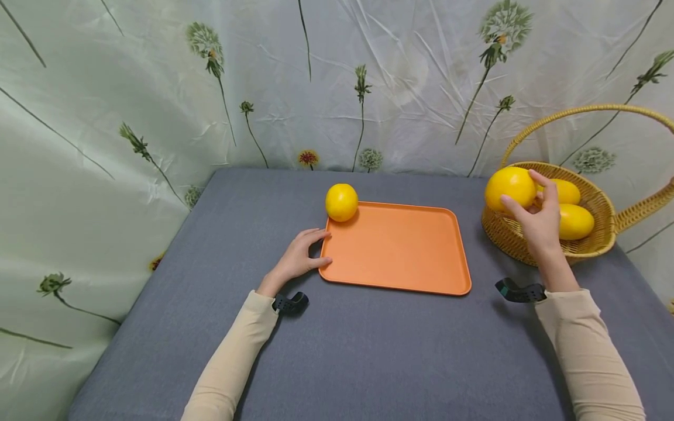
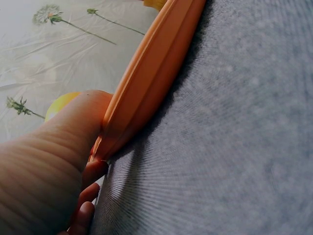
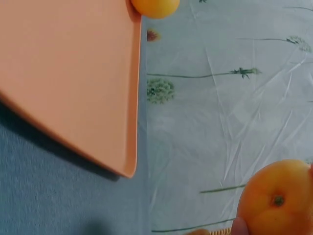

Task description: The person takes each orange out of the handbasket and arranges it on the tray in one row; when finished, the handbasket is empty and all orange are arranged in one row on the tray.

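My right hand (image 1: 542, 219) grips an orange (image 1: 511, 188) between thumb and fingers, above the near-left rim of a wicker basket (image 1: 595, 193). The right wrist view shows the stem end of that orange (image 3: 278, 199). Two more yellow-orange fruits (image 1: 576, 221) lie inside the basket, partly hidden by the hand. An orange-coloured tray (image 1: 395, 248) lies flat on the table. My left hand (image 1: 297, 254) holds its left edge, with the thumb at the rim (image 2: 108, 120). Another orange (image 1: 341, 202) sits in the tray's far left corner.
A grey cloth (image 1: 368, 351) covers the table. Behind it hangs a pale curtain (image 1: 316, 88) with a dandelion print. The basket's tall handle (image 1: 584, 108) arches over its opening at the right.
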`<state>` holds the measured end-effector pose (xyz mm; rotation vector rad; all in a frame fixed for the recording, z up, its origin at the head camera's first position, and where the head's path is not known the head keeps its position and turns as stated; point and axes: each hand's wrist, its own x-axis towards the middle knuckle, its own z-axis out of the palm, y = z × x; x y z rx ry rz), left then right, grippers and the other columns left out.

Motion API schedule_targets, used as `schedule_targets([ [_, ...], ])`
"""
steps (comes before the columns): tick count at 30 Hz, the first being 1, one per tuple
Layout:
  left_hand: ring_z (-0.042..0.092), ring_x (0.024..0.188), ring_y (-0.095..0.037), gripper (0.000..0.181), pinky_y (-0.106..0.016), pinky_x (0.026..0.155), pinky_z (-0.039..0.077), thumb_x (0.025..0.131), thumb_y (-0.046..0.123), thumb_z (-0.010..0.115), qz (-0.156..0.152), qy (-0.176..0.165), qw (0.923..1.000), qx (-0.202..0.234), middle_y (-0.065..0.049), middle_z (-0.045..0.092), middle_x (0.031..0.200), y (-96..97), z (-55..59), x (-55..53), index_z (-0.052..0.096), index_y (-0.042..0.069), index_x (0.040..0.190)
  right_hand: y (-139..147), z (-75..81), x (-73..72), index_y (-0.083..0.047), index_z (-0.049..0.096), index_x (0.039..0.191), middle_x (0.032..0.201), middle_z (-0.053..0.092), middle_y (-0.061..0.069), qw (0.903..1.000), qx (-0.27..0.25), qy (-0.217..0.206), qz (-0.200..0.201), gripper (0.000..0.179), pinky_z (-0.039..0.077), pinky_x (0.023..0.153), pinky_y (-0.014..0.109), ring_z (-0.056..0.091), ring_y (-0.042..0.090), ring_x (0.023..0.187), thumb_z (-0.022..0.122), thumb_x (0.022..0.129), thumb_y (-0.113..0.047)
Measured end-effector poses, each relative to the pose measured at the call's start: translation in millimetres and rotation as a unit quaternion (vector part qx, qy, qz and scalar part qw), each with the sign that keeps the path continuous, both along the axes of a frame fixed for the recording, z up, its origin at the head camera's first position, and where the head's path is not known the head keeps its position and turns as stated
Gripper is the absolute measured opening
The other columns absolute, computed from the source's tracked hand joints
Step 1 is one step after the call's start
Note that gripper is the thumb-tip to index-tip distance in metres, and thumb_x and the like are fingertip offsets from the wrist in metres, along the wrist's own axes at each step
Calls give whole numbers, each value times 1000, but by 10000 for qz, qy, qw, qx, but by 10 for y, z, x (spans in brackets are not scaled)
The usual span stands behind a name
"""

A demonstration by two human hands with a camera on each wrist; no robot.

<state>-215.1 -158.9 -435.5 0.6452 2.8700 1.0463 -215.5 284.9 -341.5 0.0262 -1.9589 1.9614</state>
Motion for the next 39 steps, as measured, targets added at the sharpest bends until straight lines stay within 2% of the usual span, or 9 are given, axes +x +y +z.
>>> schedule_targets([
  [3, 37, 136, -32, 64, -50, 113, 31, 78, 29, 75, -7, 2, 10000, -1, -13, 51, 140, 5, 6, 0, 52, 7, 134, -42, -13, -22, -23, 40, 136, 109, 43, -3, 9996, -209, 2, 168, 62, 53, 59, 12, 58, 2, 83, 64, 84, 1],
  [12, 37, 136, -32, 63, -50, 113, 30, 78, 29, 75, -7, -5, 10000, -11, -12, 52, 139, 13, 6, -2, 52, 7, 133, -192, -82, -74, -22, 39, 137, 112, 42, -4, 9983, -276, 1, 513, 61, 54, 61, 12, 60, 0, 83, 61, 86, 3],
  [20, 38, 135, -32, 63, -50, 113, 30, 78, 28, 75, -44, 34, 10000, 6, -13, 52, 139, 17, -1, -4, 53, 7, 133, -352, -125, -131, -22, 40, 138, 111, 43, -4, 9983, 20, 46, 585, 60, 53, 62, 10, 60, 0, 82, 62, 86, -1],
  [27, 37, 135, -33, 62, -51, 113, 30, 79, 27, 75, -38, 63, 10000, 25, -13, 52, 139, 12, -3, -3, 53, 6, 133, -520, -139, -194, -19, 38, 139, 116, 39, -6, 9968, 141, 87, 787, 60, 54, 63, 12, 57, 3, 92, 62, 87, -2],
  [34, 38, 135, -33, 62, -51, 113, 30, 78, 27, 75, -32, 53, 10000, 41, -13, 52, 138, -1, -9, -3, 53, 6, 132, -688, -173, -252, -22, 36, 141, 118, 35, -6, 9943, 270, -213, 1014, 61, 56, 61, 16, 57, 4, 90, 62, 88, -8],
  [39, 38, 135, -32, 62, -50, 113, 30, 78, 28, 75, -29, 33, 10000, 21, -12, 52, 138, -5, -8, -14, 53, 7, 133, -821, -252, -309, -27, 32, 144, 121, 36, -2, 9900, 809, -518, 1033, 63, 56, 66, 17, 56, 6, 92, 62, 89, -15],
])
